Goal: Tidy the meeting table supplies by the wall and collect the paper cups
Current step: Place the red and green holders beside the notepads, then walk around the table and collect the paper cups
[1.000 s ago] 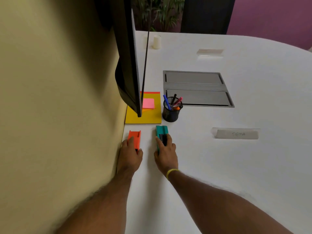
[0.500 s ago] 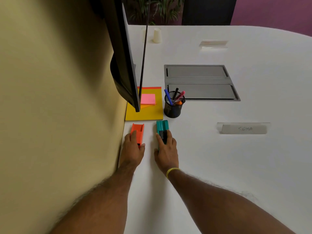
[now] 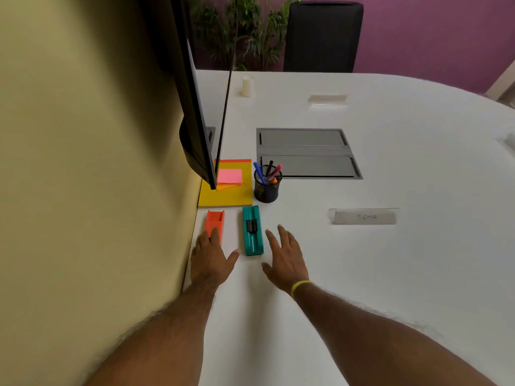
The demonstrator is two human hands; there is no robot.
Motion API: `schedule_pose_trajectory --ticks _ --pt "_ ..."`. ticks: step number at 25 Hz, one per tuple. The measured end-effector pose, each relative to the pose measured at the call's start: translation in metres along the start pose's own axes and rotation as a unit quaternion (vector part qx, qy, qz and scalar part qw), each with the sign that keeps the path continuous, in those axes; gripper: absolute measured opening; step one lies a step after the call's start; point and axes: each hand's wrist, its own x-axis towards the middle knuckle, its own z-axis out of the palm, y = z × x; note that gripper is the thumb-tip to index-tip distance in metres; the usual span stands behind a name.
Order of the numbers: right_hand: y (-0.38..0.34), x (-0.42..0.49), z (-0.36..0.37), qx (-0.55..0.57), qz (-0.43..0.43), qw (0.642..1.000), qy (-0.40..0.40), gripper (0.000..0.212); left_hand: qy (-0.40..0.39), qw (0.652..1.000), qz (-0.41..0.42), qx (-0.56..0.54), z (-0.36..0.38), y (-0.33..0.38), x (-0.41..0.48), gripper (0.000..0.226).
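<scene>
Both hands were open, the left hand (image 3: 213,260) resting its fingertips on the orange desk item (image 3: 215,222) by the wall (image 3: 83,162), the right hand (image 3: 284,257) spread just beside the teal desk item (image 3: 252,231), the paper cup (image 3: 247,86) upside down far along the table (image 3: 390,274).

only legible text: "SIGMA", handwritten on the clear name plate (image 3: 364,217) toward the table's (image 3: 404,274) right side. second plate (image 3: 328,99) near far edge: unreadable.
</scene>
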Motion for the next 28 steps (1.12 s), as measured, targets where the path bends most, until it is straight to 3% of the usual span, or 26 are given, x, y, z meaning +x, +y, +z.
schedule_pose_trajectory --ticks 11,16,21,28 --pt "0.096 -0.139 -0.114 -0.083 -0.073 0.994 0.024 0.087 0.034 0.984 0.140 0.104 -0.047 0.127 -0.151 0.099" --pt "0.154 -0.204 -0.155 -0.110 -0.076 0.990 0.037 0.090 0.038 0.978 0.163 0.128 -0.053 0.176 -0.217 0.105" --pt "0.205 -0.259 -0.202 -0.127 -0.041 0.988 0.072 0.091 0.053 0.963 0.218 0.149 -0.070 0.228 -0.262 0.128" --pt "0.279 -0.366 -0.257 -0.139 0.050 0.981 0.125 0.090 0.083 0.931 0.325 0.148 -0.061 0.302 -0.326 0.119"
